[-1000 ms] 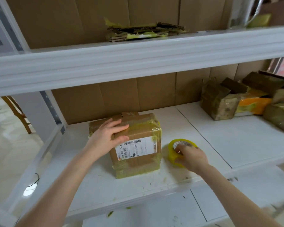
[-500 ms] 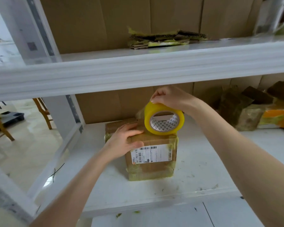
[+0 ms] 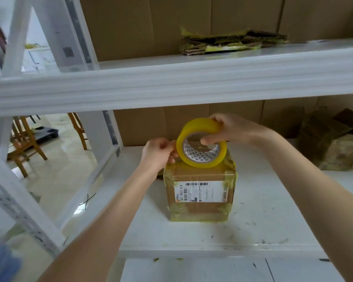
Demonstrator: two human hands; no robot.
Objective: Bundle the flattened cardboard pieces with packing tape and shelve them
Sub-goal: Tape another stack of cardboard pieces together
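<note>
On mid shelf, front-centre, I log the cardboard bundle wrapped in yellow tape, label side toward me. Directly above its top edge is the tape roll, held upright; contact w/ bundle: cannot tell. R hand grips the roll, thumb through the core, fingers curled over the top. L hand has fingers curled, pinching at the roll's left rim. On the upper shelf lies a flat cardboard stack. Other wrapped bundles sit far right, well apart.
</note>
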